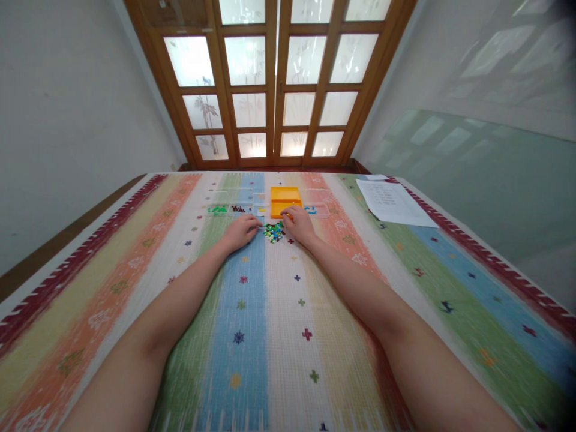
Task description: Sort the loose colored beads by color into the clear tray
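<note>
A small pile of mixed green, blue, yellow, white and dark pieces (273, 232) lies on the striped tablecloth between my hands. My left hand (242, 231) is at the pile's left edge, its fingers bent and drawn together. On the other side, my right hand (297, 223) hovers over the pile's upper right, by the front edge of an open orange box (285, 194). Its fingertips are pinched. Anything in either hand is too small to make out.
Left of the orange box, clear compartments hold green pieces (218, 209), dark red pieces (240, 209) and yellow pieces (261, 210). Blue pieces (310, 210) sit in a clear tray to its right. Printed paper (396, 203) lies at the far right. Behind the table stands a wooden glass-paned door (275, 90).
</note>
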`<move>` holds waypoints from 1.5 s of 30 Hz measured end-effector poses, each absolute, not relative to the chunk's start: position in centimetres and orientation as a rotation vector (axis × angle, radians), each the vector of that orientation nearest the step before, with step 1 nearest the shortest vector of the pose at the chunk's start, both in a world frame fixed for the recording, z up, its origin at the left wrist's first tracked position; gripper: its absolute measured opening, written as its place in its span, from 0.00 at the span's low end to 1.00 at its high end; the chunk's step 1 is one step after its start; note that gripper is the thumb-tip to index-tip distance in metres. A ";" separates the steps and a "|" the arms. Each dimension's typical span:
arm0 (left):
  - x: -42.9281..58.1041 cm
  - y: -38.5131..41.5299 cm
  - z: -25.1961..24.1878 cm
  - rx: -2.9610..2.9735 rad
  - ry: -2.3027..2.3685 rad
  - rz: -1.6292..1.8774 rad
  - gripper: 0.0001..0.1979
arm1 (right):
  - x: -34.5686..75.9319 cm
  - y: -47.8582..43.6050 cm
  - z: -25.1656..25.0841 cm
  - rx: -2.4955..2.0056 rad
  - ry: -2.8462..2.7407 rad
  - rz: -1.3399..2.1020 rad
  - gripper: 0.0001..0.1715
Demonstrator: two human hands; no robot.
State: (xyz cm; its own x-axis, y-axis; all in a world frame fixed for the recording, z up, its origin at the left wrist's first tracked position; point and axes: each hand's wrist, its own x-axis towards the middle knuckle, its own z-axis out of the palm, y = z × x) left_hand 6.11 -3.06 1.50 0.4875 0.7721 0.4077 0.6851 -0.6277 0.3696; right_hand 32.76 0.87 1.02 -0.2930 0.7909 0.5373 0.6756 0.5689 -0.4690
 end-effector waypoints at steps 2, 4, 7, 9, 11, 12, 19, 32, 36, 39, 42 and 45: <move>6.7 -3.6 1.8 2.640 1.189 0.756 0.14 | 32.7 0.9 1.0 -1.168 -2.042 0.190 0.12; 7.1 -3.9 2.0 2.686 1.140 0.710 0.15 | 32.7 0.9 1.0 -1.174 -2.042 0.192 0.12; 7.3 -4.1 2.1 2.712 1.122 0.674 0.15 | 32.7 0.8 1.0 -1.181 -2.048 0.195 0.12; 7.3 -4.2 2.2 2.706 1.139 0.671 0.13 | 32.7 0.8 1.0 -1.177 -2.054 0.195 0.11; 7.3 -4.3 2.3 2.695 1.157 0.678 0.12 | 32.7 0.8 1.0 -1.176 -2.058 0.197 0.12; 7.3 -4.3 2.3 2.689 1.163 0.680 0.12 | 32.7 0.8 1.0 -1.176 -2.059 0.198 0.11; 7.5 -4.4 2.6 2.622 1.185 0.684 0.10 | 32.7 0.8 1.0 -1.173 -2.059 0.203 0.12; 7.5 -4.7 3.2 2.586 1.203 0.680 0.06 | 32.6 0.4 1.3 -1.175 -2.066 0.202 0.12; 7.4 -4.5 2.9 2.504 1.259 0.775 0.06 | 32.6 0.6 1.1 -1.171 -2.068 0.193 0.11; 7.0 -3.9 2.3 2.371 1.327 0.885 0.06 | 32.6 0.8 1.0 -1.176 -2.070 0.198 0.11; 6.1 -2.9 1.7 2.228 1.404 1.030 0.07 | 32.6 0.8 1.1 -1.170 -2.077 0.208 0.12; 4.7 -1.9 1.3 2.069 1.505 1.185 0.09 | 32.7 0.8 1.1 -1.167 -2.081 0.219 0.12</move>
State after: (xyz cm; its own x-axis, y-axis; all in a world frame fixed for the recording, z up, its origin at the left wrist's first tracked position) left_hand 4.65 -1.89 1.33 0.1008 0.8962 0.4320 0.6306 -0.3934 0.6690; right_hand 32.66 0.76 1.09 -0.3233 0.7961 0.5116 0.6721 0.5738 -0.4681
